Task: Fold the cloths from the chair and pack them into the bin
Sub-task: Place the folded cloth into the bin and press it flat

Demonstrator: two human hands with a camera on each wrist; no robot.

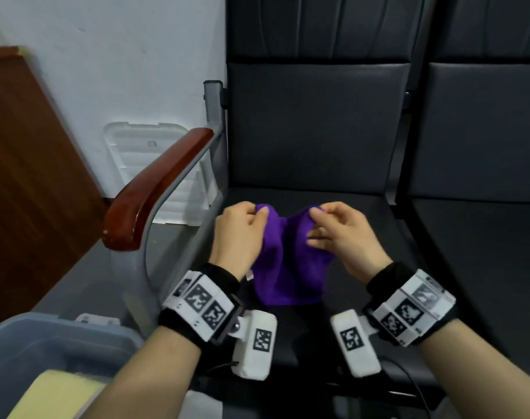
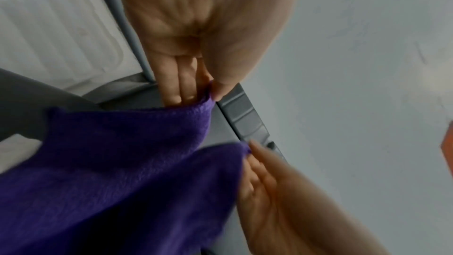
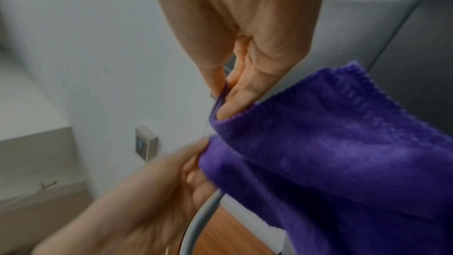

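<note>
A purple cloth [image 1: 288,261] hangs over the black chair seat [image 1: 363,267], held up by both hands. My left hand [image 1: 242,231] pinches its upper left corner and my right hand [image 1: 339,228] pinches the upper right corner. In the left wrist view the left hand [image 2: 196,55] has thumb and fingers closed on the cloth [image 2: 122,162] edge, with the right hand [image 2: 282,191] below. The right wrist view shows the right hand [image 3: 245,46] pinching the cloth [image 3: 343,152] and the left hand [image 3: 147,191] gripping the neighbouring corner. A grey bin [image 1: 46,352] sits at lower left.
A pale yellow folded cloth [image 1: 55,394] lies in the bin. The chair's wooden armrest [image 1: 158,189] on a grey metal frame stands between bin and seat. A white bin lid [image 1: 155,164] leans on the wall. A second black seat [image 1: 484,252] adjoins on the right.
</note>
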